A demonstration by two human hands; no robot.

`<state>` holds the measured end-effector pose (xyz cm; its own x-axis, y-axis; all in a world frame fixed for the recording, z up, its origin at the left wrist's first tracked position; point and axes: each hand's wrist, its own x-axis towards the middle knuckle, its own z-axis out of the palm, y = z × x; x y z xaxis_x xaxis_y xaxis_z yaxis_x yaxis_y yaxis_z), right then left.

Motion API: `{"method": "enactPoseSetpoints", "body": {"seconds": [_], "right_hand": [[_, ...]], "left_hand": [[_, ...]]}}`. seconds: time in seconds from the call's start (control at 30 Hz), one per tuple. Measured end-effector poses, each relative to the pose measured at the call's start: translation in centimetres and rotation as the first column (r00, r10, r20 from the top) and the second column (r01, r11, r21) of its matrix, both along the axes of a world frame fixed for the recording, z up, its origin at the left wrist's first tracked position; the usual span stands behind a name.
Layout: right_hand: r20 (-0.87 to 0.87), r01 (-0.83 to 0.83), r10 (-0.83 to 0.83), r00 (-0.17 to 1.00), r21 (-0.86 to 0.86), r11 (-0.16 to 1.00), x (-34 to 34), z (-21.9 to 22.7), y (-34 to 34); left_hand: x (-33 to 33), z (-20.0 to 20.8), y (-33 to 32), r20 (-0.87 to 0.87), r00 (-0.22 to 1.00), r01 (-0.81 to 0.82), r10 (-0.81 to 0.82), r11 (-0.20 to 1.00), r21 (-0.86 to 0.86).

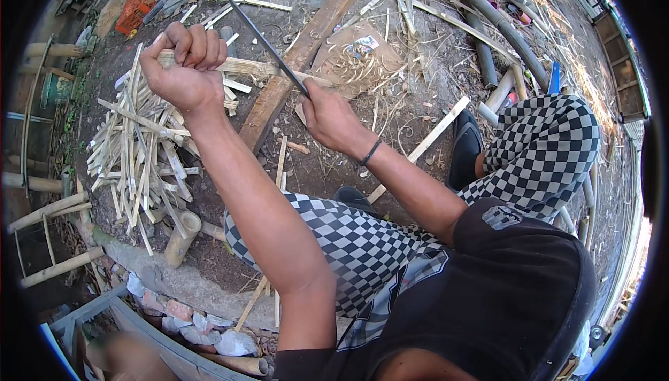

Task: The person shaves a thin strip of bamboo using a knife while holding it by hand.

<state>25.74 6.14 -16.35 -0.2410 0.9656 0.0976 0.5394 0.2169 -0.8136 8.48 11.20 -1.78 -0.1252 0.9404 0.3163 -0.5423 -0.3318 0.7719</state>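
Note:
My left hand (182, 74) is closed around one end of a pale bamboo strip (247, 67), which reaches rightward over a brown wooden beam (275, 99). My right hand (333, 118) grips a long knife (268, 45), its handle hidden inside the fist. The dark, narrow blade slants up and to the left, crossing the strip; whether its edge bites into the bamboo I cannot tell. Beyond the right hand, curled shavings (359, 67) lie over a flattened brown sheet. To the left, below my left hand, spreads a heap of cut bamboo strips (143, 151).
Long bamboo poles (481, 8) lie at the far right. An orange crate (141, 1) stands far left. A short bamboo stump (183, 238) is near the heap. My checkered trouser legs (334, 235) bound the working spot on the near side, with rubble (198, 329) at lower left.

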Motion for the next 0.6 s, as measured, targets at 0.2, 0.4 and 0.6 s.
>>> {"method": "enactPoseSetpoints", "body": {"seconds": [0.2, 0.4, 0.6], "right_hand": [[0.0, 0.019, -0.019, 1.0, -0.057, 0.998, -0.6, -2.7, 0.0], [-0.037, -0.041, 0.036, 0.999, -0.131, 0.991, -0.1, -2.7, -0.5], [-0.081, 0.1, -0.109, 0.991, -0.113, 0.989, -0.6, -5.4, 1.4]], "left_hand": [[0.3, -0.3, 0.7, -0.018, 1.0, -0.004, 0.004, 0.999, 0.035], [-1.0, -0.5, -0.5, -0.018, 0.991, -0.136, 0.136, 0.99, -0.033], [0.3, -0.4, 0.9, -0.012, 0.999, 0.042, -0.042, 0.999, -0.006]]}}
